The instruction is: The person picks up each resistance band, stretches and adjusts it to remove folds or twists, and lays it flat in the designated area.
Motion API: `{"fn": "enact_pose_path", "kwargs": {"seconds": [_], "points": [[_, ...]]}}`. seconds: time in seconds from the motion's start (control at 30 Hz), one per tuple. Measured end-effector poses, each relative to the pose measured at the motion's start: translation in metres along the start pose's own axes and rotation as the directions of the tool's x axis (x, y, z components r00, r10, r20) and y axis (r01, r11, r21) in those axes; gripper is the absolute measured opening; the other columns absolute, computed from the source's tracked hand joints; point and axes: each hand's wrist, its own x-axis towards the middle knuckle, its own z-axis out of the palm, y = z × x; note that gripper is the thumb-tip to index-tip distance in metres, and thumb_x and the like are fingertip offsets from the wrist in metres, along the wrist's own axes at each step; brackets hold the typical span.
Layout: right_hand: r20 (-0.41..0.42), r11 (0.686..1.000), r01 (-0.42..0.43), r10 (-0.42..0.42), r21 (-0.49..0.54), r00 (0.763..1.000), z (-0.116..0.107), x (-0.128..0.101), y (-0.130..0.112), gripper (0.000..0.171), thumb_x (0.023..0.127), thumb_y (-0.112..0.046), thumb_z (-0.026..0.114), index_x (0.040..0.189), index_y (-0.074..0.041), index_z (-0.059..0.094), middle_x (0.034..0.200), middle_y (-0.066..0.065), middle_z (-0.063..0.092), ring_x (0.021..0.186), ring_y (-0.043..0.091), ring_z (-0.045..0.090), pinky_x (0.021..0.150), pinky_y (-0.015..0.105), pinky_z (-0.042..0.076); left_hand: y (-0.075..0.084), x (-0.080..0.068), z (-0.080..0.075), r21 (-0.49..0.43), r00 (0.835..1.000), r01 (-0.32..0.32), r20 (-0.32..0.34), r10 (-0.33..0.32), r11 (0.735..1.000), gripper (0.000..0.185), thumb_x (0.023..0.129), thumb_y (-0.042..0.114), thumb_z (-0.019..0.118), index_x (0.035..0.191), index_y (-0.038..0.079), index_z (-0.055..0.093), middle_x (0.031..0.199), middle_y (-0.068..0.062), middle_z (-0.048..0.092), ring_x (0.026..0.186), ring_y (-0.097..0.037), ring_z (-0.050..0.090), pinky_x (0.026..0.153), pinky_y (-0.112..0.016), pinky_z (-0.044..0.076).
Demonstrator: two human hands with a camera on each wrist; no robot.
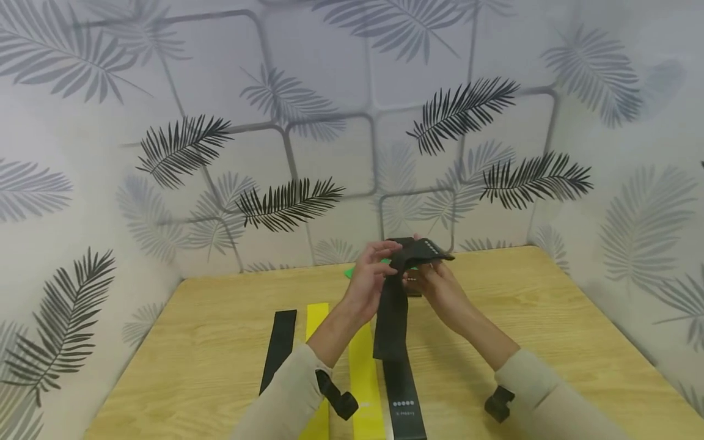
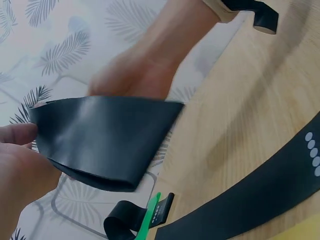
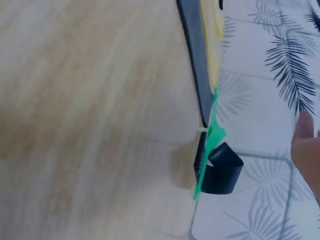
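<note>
Both hands are up over the far middle of the wooden table, working 1 black resistance band. The left hand has its fingers curled over the band's folded upper end; the right hand pinches the same fold from the other side, by the row of white dots. The rest of the loop hangs limp, its lower end reaching toward the tabletop. It looks light, soft and stretchy, a flat rubbery strip that flops and folds freely, likely a little grippy. The flat faces near the fold seem the best place to hold it. Flat on the table lie another black band, a yellow band and a dotted black band; a green band lies by the wall.
</note>
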Motion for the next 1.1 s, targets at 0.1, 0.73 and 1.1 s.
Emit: {"fn": "enact_pose_path", "kwargs": {"seconds": [0.1,0.73,1.1], "points": [[-0.034,0.995,0.102,-0.102,-0.001,0.994,0.000,0.002,-0.006,0.060,0.114,-0.033,0.038,0.169,-0.024,0.016,0.163,0.014,0.041,0.134,0.015,0.056,0.106,0.032,0.050,-0.007,-0.002,0.000,0.029,0.999,0.042,-0.006,-0.042,0.999,0.042,0.090,-0.012,0.047,0.126,0.008,0.057,0.135,-0.012,0.051,0.085,-0.020,0.064,0.070,-0.027,0.058],[-0.106,0.981,0.100,-0.083,0.165,0.991,-0.004,0.000,-0.044,0.064,0.116,-0.043,0.018,0.152,0.002,0.045,0.140,0.011,0.066,0.133,0.026,0.060,0.121,0.041,0.034,-0.022,-0.016,-0.004,0.190,0.974,0.201,0.069,-0.217,0.961,0.052,0.092,-0.005,0.064,0.138,0.009,0.044,0.124,-0.013,0.062,0.080,-0.023,0.071,0.077,-0.035,0.061],[-0.382,0.985,-0.114,0.055,-0.132,0.922,-0.016,-0.007,-0.065,0.055,0.115,-0.043,0.025,0.136,-0.007,0.060,0.122,-0.007,0.066,0.109,0.008,0.064,0.110,0.031,0.045,-0.015,-0.030,-0.026,0.579,0.855,0.297,0.194,-0.482,0.759,0.068,0.099,0.020,0.070,0.158,0.002,0.039,0.151,-0.017,0.053,0.132,-0.031,0.058,0.116,-0.059,0.040]]}}
